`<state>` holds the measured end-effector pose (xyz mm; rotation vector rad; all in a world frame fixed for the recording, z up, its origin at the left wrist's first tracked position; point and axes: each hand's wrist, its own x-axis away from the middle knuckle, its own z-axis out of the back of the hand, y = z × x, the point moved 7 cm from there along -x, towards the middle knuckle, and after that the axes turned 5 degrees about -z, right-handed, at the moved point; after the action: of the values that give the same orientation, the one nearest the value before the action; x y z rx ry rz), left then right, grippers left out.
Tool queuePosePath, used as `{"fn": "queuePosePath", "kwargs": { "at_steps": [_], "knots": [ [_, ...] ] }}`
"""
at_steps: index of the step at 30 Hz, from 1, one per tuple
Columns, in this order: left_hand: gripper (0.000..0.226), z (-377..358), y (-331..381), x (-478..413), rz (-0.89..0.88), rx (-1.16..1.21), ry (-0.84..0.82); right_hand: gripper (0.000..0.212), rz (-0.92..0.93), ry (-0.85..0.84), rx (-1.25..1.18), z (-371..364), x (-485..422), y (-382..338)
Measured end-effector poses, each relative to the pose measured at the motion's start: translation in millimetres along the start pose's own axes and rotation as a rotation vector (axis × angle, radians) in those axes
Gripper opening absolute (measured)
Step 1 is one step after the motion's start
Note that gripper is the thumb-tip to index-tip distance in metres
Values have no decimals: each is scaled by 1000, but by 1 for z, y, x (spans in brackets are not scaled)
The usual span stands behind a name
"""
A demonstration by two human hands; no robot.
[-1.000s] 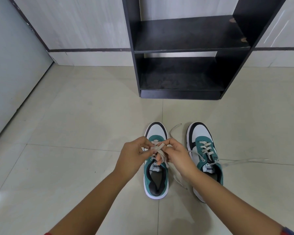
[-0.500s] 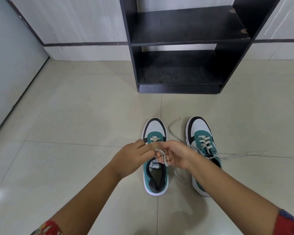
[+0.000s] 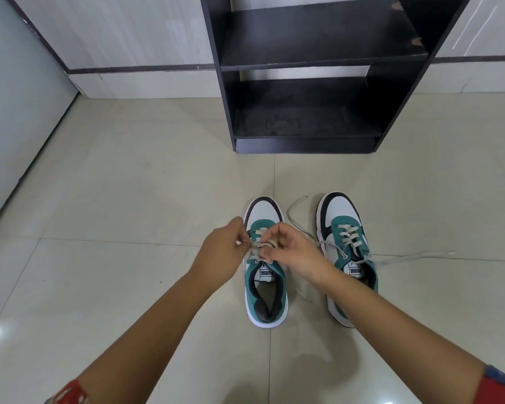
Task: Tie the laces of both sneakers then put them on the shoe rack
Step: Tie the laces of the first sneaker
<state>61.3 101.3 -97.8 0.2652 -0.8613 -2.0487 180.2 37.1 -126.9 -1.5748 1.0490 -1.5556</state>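
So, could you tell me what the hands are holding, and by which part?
Both hands pinch the left sneaker's lace above its tongue: left hand on one strand, right hand on the other.

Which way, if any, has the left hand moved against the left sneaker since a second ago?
Yes. The left hand has drawn leftward, from over the left sneaker laces to its left edge, fingers pinching a lace.
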Motion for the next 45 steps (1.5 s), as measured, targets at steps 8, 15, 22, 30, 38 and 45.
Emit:
{"fn": "queuePosePath", "kwargs": {
  "at_steps": [8, 15, 22, 30, 38, 45],
  "knots": [
    [11, -6, -7, -2, 382, 595, -145, 7, 192, 218, 331, 7, 15, -1],
    [7, -11, -8, 9, 451, 684, -168, 16, 185, 232, 484, 8, 9, 2],
    [11, -2, -52, 24, 530, 662, 88, 31, -121, 342, -194, 45, 21, 31],
    [11, -35, -77, 36, 672, 1219, 290, 34, -123, 240, -451, 34, 25, 45],
    [13, -36, -84, 31, 692, 1093, 390, 34, -28, 374, 86, 46, 25, 40],
    [15, -33, -89, 28, 736, 1081, 392, 30, -59, 393, 327, 49, 28, 43]
  ]
}}
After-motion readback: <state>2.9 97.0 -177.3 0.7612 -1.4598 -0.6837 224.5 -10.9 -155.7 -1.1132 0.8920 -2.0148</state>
